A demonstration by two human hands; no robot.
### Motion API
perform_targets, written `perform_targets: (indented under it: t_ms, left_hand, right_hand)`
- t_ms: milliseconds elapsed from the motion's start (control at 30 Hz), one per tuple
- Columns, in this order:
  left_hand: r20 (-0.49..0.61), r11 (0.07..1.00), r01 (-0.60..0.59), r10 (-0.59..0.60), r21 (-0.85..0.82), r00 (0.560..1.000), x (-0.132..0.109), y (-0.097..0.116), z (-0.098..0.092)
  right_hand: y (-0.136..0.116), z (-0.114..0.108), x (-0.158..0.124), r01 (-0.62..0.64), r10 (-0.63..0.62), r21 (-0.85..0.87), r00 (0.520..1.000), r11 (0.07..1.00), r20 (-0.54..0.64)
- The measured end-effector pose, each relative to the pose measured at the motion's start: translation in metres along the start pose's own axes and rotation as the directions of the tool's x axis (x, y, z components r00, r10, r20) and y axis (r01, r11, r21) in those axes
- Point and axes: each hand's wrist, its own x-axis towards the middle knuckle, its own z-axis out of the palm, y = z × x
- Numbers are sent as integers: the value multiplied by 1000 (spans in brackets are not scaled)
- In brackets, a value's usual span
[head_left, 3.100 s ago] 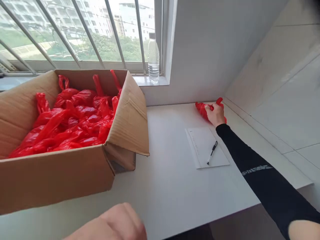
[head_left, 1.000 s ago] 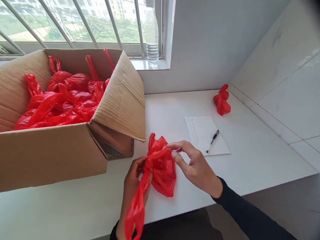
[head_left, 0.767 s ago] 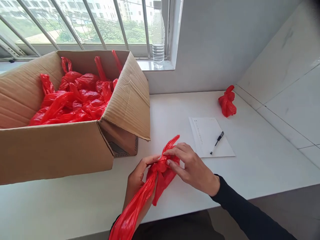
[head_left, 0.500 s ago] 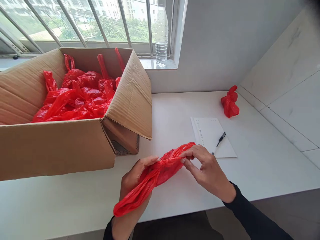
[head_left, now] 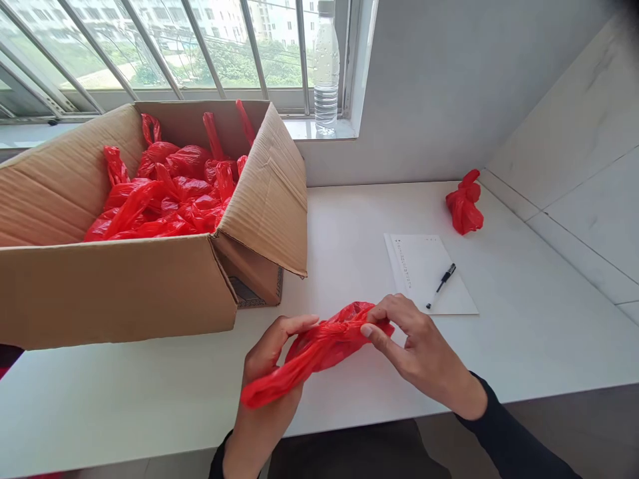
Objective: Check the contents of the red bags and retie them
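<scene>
Over the white table (head_left: 150, 399), the red bag (head_left: 319, 347) lies aslant — its long axis running from the left hand (head_left: 260, 356), most fingers hidden and their grip impossible to tell, up to the right hand (head_left: 422, 352) — thumb and forefinger clamped near the bag's far end

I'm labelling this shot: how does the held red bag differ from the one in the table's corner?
The held bag spans left hand to right hand; the corner bag rests on the table, untouched. The held bag is drawn long; the corner bag is bunched. Both are red.
</scene>
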Motion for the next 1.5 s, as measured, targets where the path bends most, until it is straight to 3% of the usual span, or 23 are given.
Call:
perform_targets:
  t_ms: [100,200,333,467,533,633,767,900,1033,1100,1167,1267,1333,1367,1433,1500]
  left_hand:
    - [-105,977,212,-212,-19,971,-2,0,-10]
    - [-29,959,280,-281,-44,959,0,2,-15]
    - [94,962,252,-242,-108,966,3,12,-8]
    - [139,981,170,-183,96,973,5,20,-1]
    - [90,974,186,-198,128,976,6,19,-3]
    - [-31,960,281,-280,10,959,8,13,-8]
    - [49,957,288,-287,-27,957,10,12,-4]
    - [85,975,184,-195,124,977,16,20,6]
    - [-62,981,126,-118,146,991,22,21,3]
    - [-165,983,131,-109,129,980,22,20,-1]
    - [-201,981,120,-88,154,976,21,22,-3]
    - [-183,986,139,-121,88,976,19,25,-1]
    - [-168,985,172,-173,-23,970,19,26,3]
    - [-160,981,176,-187,-83,969,19,26,4]
    - [-132,967,167,-194,-191,972,20,26,6]
    - [-87,938,183,-217,-295,972,20,26,5]
  right_hand:
    - [7,-12,-7,-145,145,14,985,989,-92]
    - [10,-19,-12,-265,270,73,960,962,-70]
    - [2,-10,-13,-207,211,126,977,970,-15]
    - [-3,-4,-10,-137,142,135,989,981,-31]
    - [5,-8,-12,-167,182,143,979,975,-95]
    - [25,-19,-18,-256,300,233,938,938,-176]
    - [37,-24,-23,-288,351,353,927,890,-129]
    - [23,-18,-17,-277,321,301,941,912,-107]
    - [19,-20,-10,-270,370,363,897,892,-241]
    - [23,-22,-9,-288,414,423,877,859,-245]
    - [23,-22,-10,-296,426,415,865,860,-266]
    - [13,-19,-13,-227,328,263,829,938,-453]
    - [0,-16,-15,-89,133,103,800,991,-585]
    - [-6,-15,-15,-6,15,17,804,1000,-595]
    - [-16,-14,-14,159,-211,-147,847,976,-488]
    - [-21,-14,-10,272,-334,-246,905,930,-263]
